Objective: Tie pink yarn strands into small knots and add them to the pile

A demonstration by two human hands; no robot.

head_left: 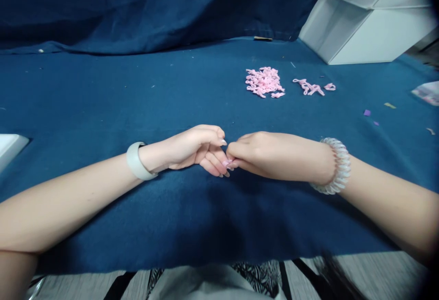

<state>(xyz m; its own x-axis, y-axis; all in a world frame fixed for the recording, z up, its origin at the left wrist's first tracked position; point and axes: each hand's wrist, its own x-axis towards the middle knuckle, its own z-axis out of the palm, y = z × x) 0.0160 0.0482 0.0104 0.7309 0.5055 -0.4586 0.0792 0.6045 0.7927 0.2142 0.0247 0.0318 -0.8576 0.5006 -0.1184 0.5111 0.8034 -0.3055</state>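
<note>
Head view: your left hand (192,149) and right hand (264,156) are together at the fingertips above the blue-clothed counter (103,99); whether they pinch anything cannot be told. Pink loops (264,82) lie piled beyond, untouched.

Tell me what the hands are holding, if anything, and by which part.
Cannot be told: the left hand and right hand meet at the fingertips, which would hide anything tiny.

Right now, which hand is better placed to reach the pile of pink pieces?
The right hand seems better placed: it lies closer to the pile of pink pieces, nearly straight in front of it. The left hand sits further left, though the two hands meet at their fingertips.
</note>
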